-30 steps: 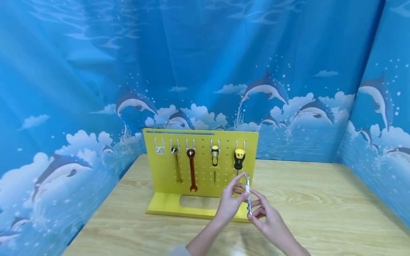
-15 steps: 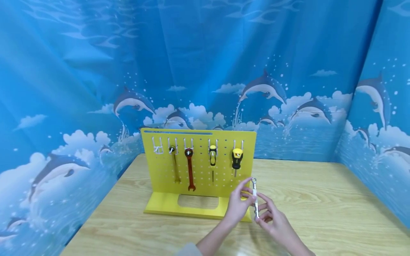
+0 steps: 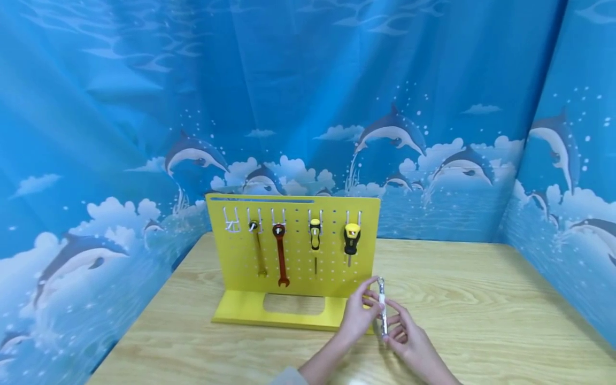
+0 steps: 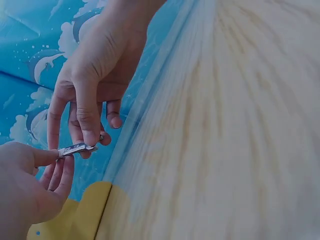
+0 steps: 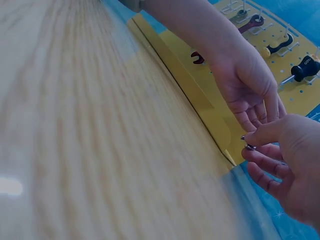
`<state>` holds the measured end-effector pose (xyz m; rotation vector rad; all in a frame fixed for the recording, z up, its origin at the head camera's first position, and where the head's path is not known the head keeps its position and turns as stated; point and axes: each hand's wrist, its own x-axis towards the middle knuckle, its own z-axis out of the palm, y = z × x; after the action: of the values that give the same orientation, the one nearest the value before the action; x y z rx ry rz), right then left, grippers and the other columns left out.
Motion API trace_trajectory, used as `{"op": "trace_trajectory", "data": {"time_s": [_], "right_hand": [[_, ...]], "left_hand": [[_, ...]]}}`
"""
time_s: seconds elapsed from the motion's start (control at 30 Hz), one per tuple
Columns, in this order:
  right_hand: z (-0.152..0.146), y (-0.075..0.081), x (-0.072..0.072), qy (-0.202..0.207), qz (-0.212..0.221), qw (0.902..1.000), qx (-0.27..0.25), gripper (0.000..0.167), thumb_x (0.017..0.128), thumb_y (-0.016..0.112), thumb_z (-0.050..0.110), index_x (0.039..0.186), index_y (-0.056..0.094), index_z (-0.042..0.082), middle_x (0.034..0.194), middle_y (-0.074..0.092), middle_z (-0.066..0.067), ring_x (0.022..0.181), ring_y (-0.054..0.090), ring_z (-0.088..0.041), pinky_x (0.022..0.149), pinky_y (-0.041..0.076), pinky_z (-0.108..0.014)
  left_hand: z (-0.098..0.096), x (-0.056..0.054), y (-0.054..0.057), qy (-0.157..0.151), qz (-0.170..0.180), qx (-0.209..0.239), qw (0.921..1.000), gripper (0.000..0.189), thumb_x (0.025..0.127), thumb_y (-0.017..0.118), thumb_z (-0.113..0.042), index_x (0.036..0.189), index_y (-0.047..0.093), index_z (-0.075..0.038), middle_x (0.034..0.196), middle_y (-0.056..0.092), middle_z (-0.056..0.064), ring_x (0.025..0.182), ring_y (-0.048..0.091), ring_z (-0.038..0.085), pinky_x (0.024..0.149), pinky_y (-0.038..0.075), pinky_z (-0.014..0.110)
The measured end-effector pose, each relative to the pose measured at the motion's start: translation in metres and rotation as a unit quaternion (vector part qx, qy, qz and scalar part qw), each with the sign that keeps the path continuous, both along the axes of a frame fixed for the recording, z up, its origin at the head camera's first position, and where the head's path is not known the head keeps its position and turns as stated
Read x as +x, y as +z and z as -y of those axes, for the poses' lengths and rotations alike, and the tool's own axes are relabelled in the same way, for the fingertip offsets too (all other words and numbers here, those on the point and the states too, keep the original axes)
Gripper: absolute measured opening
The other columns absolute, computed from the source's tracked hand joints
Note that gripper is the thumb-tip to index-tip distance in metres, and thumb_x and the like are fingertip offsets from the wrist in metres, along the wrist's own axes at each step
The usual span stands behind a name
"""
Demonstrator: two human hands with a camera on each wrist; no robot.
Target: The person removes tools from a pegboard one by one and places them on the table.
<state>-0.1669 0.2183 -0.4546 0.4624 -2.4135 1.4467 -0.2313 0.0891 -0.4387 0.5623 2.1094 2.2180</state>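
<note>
A small silver wrench [image 3: 383, 309] stands nearly upright between the two hands in the head view, its ring end up. My left hand [image 3: 357, 317] pinches its middle, with the index finger reaching to the ring end. Lower down, my right hand [image 3: 410, 341] pinches the other end with thumb and fingertips. In the left wrist view the wrench [image 4: 75, 149] bridges the fingertips of both hands. The right wrist view shows only a bit of the wrench [image 5: 250, 147]; fingers cover the rest. Both hands are in front of the yellow pegboard's [image 3: 332, 280] right end.
On the pegboard hang a yellow wrench [image 3: 260, 254], a red wrench [image 3: 281, 262], a slim screwdriver [image 3: 315, 238] and a stubby black-and-yellow screwdriver [image 3: 351, 243]. White hooks [image 3: 232, 222] stick out at its left. The wooden table [image 3: 481, 299] meets a blue dolphin-print curtain [image 3: 298, 96] behind.
Both hands have shifted right relative to the pegboard and a little lower, carrying the wrench with them. The grip of each hand looks the same, and the head view has turned slightly.
</note>
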Motion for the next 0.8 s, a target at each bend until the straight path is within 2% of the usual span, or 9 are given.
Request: {"op": "trace_trajectory", "data": {"time_s": [0.2,0.43,0.67,0.8], "right_hand": [[-0.003,-0.008,-0.002,0.011,0.020,0.9997,0.002,0.071,0.071,0.068,-0.011,0.134,0.035,-0.003,0.093,0.057,-0.013,0.070,0.057,-0.016,0.061,0.052,-0.025],[-0.005,-0.013,-0.002,0.012,0.008,0.9998,0.015,0.071,0.071,0.070,-0.008,0.133,0.036,-0.003,0.091,0.057,-0.010,0.069,0.056,-0.009,0.058,0.051,-0.025],[-0.006,-0.016,-0.003,0.018,0.022,0.9993,0.023,0.069,0.071,0.070,-0.006,0.132,0.036,-0.005,0.092,0.056,-0.008,0.070,0.055,-0.008,0.061,0.051,-0.024],[-0.007,-0.016,-0.003,0.022,0.024,0.9991,0.028,0.069,0.072,0.071,-0.004,0.131,0.036,-0.008,0.092,0.056,-0.007,0.070,0.053,-0.007,0.061,0.051,-0.023]], "left_hand": [[0.000,-0.003,-0.011,0.003,0.011,-0.025,0.9996,0.060,0.075,0.060,0.016,0.130,0.048,-0.005,0.088,0.054,0.000,0.073,0.055,0.012,0.061,0.054,0.025],[-0.002,-0.005,-0.018,0.000,0.007,-0.042,0.9991,0.060,0.074,0.061,0.016,0.129,0.048,-0.003,0.086,0.054,-0.001,0.071,0.054,0.011,0.060,0.053,0.023],[0.000,-0.007,-0.023,-0.018,-0.005,-0.072,0.9972,0.061,0.074,0.062,0.016,0.131,0.046,-0.001,0.086,0.054,-0.001,0.070,0.054,0.008,0.058,0.052,0.020],[0.002,-0.008,-0.024,-0.033,-0.009,-0.094,0.9950,0.063,0.073,0.062,0.017,0.132,0.044,0.002,0.086,0.054,-0.001,0.071,0.057,0.012,0.058,0.051,0.019]]}}
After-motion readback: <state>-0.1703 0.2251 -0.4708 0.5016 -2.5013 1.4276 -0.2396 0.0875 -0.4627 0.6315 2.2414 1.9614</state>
